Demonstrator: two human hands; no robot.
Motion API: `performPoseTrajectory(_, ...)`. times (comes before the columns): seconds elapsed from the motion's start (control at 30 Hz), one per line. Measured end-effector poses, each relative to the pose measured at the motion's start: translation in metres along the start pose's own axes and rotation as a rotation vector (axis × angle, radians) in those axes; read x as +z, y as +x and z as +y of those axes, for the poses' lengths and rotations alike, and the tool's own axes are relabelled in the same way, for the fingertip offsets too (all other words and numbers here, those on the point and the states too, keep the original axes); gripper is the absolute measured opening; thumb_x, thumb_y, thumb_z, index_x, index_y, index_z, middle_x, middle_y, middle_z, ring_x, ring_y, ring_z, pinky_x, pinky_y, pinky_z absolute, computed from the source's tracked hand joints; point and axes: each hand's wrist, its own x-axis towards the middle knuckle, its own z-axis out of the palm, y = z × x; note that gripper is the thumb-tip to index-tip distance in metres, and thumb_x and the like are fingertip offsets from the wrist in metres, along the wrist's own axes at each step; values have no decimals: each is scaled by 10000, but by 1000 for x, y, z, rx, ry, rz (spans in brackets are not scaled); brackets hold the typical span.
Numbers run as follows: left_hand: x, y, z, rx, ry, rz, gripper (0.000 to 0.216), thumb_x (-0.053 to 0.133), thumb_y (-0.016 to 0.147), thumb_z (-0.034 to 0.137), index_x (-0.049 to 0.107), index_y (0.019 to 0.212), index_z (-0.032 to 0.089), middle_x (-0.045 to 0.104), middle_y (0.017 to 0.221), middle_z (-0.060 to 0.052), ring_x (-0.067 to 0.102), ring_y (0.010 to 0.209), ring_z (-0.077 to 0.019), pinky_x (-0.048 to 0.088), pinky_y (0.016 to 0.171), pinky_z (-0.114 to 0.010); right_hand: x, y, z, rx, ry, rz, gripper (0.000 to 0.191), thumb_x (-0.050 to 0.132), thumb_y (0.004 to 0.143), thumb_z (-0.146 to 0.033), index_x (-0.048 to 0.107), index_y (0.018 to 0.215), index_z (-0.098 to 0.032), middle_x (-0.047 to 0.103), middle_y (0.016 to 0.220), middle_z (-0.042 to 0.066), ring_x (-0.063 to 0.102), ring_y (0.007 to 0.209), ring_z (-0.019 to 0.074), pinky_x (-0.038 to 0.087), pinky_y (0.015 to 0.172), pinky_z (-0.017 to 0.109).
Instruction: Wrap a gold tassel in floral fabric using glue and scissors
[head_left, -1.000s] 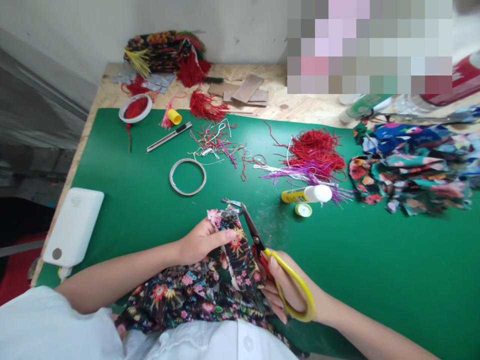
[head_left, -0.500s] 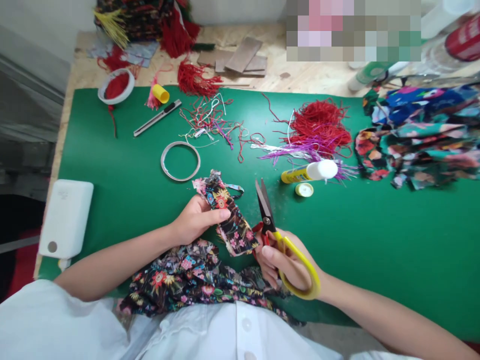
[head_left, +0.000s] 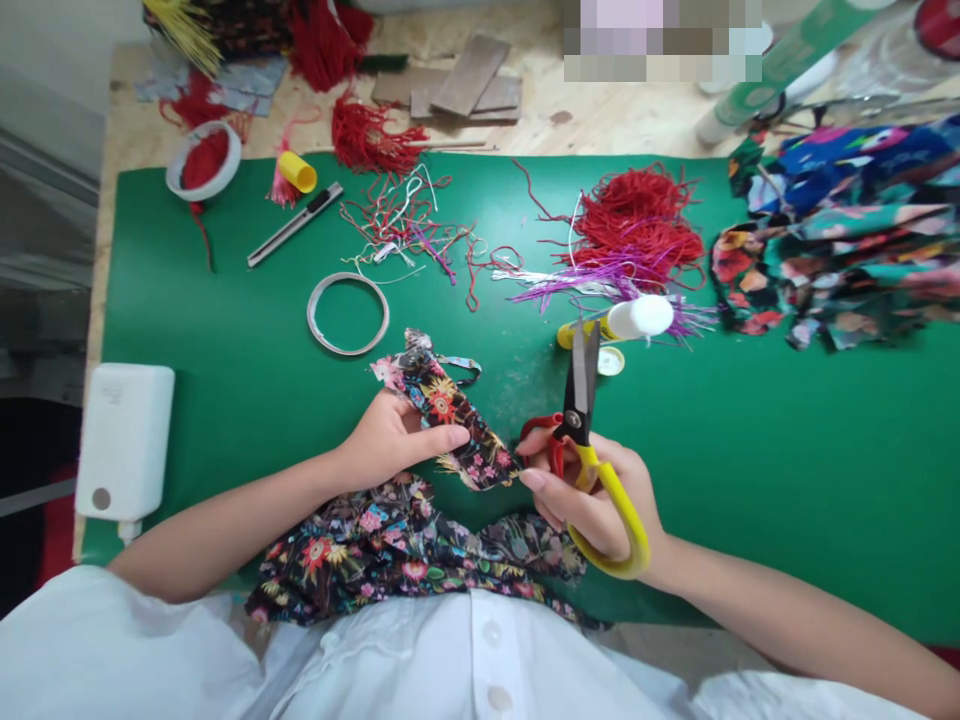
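My left hand [head_left: 386, 440] is closed on a narrow strip of black floral fabric [head_left: 442, 400], thumb on top. Its upper end is frayed, with a small loop of patterned tape [head_left: 471, 368] beside it. Scissors [head_left: 579, 395] with one yellow and one red handle sit in my right hand [head_left: 619, 490], blades slightly apart and pointing away from me. The thumb and finger of that hand meet at the strip's lower right corner and seem to pinch it. A larger gathered piece of the same floral cloth [head_left: 360, 560] lies against my white shirt, below both hands.
A glue stick [head_left: 641, 317] lies behind the scissor blades, its cap [head_left: 610, 361] beside it. On the green mat [head_left: 787, 480] are a tape ring [head_left: 311, 315], a utility knife [head_left: 296, 225], red threads [head_left: 637, 225] and a white power bank [head_left: 124, 440]. Colourful fabrics [head_left: 847, 240] lie right.
The scissors have swung to the right, and their blades now overlap the glue stick. My right fingertips have come up to the strip's corner. The whole view has shifted slightly.
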Motion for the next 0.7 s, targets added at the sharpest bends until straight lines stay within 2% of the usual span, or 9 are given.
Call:
performPoseTrajectory(0.13, -1, 0, -1, 2, 42, -29, 377, 867, 660, 441, 748, 833, 128, 780, 857, -61, 720, 830, -186, 592, 812, -297, 0, 2, -1, -13, -41, -30, 336, 765, 799, -523, 651, 861, -213, 461, 544, -37, 405, 443, 86, 339, 377, 231)
performPoseTrajectory(0.3, -3, -2, -3, 69, 97, -54, 380, 812, 735, 497, 759, 814, 130, 783, 869, -71, 710, 810, -172, 583, 796, -272, -1, 3, -4, -39, -102, -107, 323, 784, 790, -470, 605, 737, -206, 457, 531, -33, 338, 436, 62, 272, 391, 224)
performPoseTrajectory(0.43, -7, -2, -8, 156, 86, -136, 362, 691, 877, 478, 785, 1022, 160, 791, 985, -85, 724, 924, -180, 573, 844, -256, 0, 4, -6, -22, -124, -144, 360, 764, 796, -480, 555, 694, -206, 441, 512, -40, 334, 428, 63, 257, 393, 219)
performPoseTrajectory(0.53, -9, -1, -12, 169, -29, -200, 406, 609, 943, 467, 730, 1200, 176, 778, 1108, -105, 728, 999, -189, 575, 900, -279, -1, 6, -9, -21, -160, -192, 353, 754, 807, -450, 544, 701, -186, 428, 509, -57, 323, 435, 50, 261, 409, 204)
performPoseTrajectory(0.6, -8, 0, -12, 131, -151, -207, 389, 602, 953, 452, 720, 1193, 169, 789, 1050, -98, 747, 942, -181, 599, 858, -279, -2, 7, -11, -28, -180, -245, 345, 766, 801, -434, 558, 724, -170, 399, 497, -77, 297, 437, 38, 256, 416, 189)
performPoseTrajectory(0.7, -6, 2, -7, 40, -345, -177, 320, 693, 894, 421, 713, 1048, 141, 787, 842, -57, 763, 761, -185, 639, 702, -287, -7, 8, -13, 1, -166, -338, 405, 776, 783, -515, 575, 795, -163, 393, 489, -92, 308, 418, 35, 251, 400, 177)
